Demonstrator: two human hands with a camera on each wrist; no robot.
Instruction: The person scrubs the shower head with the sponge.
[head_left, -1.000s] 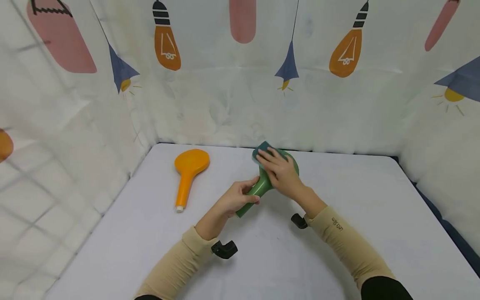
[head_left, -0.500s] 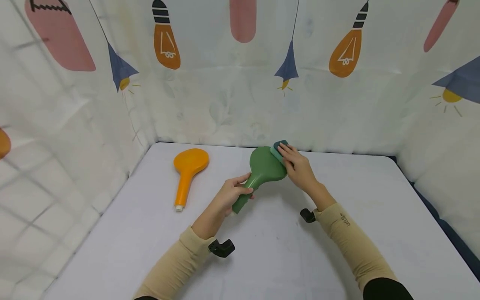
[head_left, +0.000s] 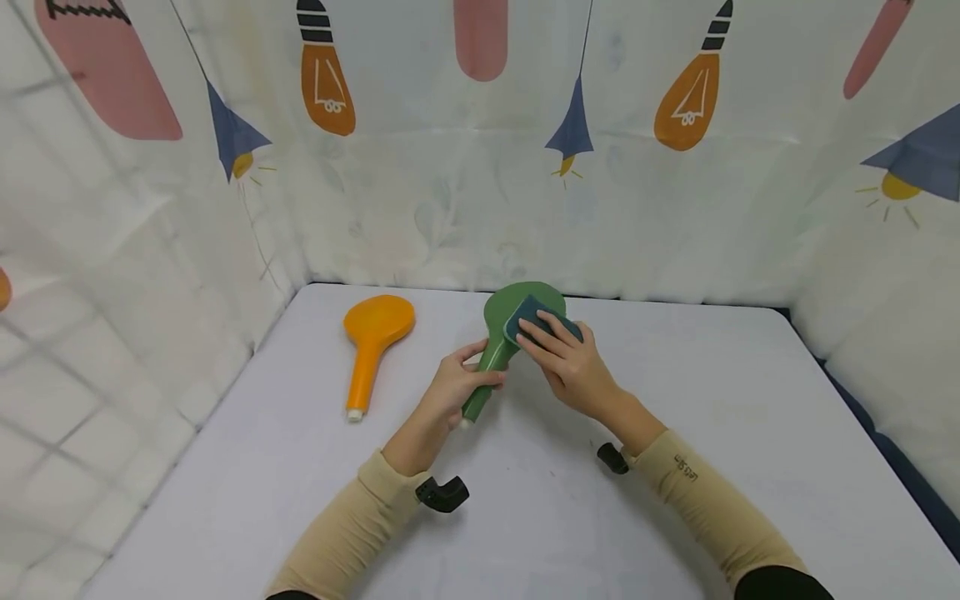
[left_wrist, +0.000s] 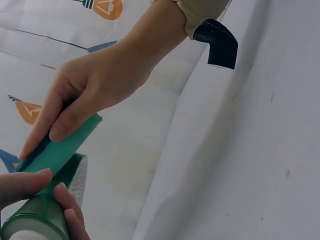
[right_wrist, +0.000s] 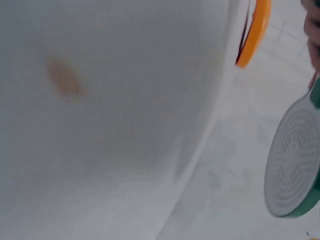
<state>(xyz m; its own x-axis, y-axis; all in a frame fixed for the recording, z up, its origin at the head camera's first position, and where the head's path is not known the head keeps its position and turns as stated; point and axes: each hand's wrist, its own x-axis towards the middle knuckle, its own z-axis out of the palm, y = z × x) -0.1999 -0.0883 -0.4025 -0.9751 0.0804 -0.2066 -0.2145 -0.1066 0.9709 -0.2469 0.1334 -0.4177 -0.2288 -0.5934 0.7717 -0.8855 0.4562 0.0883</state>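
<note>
My left hand (head_left: 452, 385) grips the handle of a green shower head (head_left: 517, 295), whose round head tilts up and away above the table. Its smooth back faces the head camera. In the right wrist view its pale, hole-dotted spray face (right_wrist: 291, 157) shows. Between thumb and fingers my right hand (head_left: 576, 367) holds a sponge (head_left: 528, 315), dark teal on one side and lighter green on the other (left_wrist: 72, 145). The sponge lies against the shower head's back, near where head meets handle. At the left, an orange shower head (head_left: 378, 323) lies untouched on the table.
A white-covered table (head_left: 720, 400) spreads under both hands. Patterned curtains (head_left: 420, 192) with printed lamps and bulbs stand behind it and at both sides. A black camera mount (head_left: 442, 494) juts from the left cuff, another (head_left: 613, 458) from the right.
The sponge went from the head's upper left to its right edge, then back over the lower middle. The green shower head shifted slightly left and turned more upright in my left hand.
</note>
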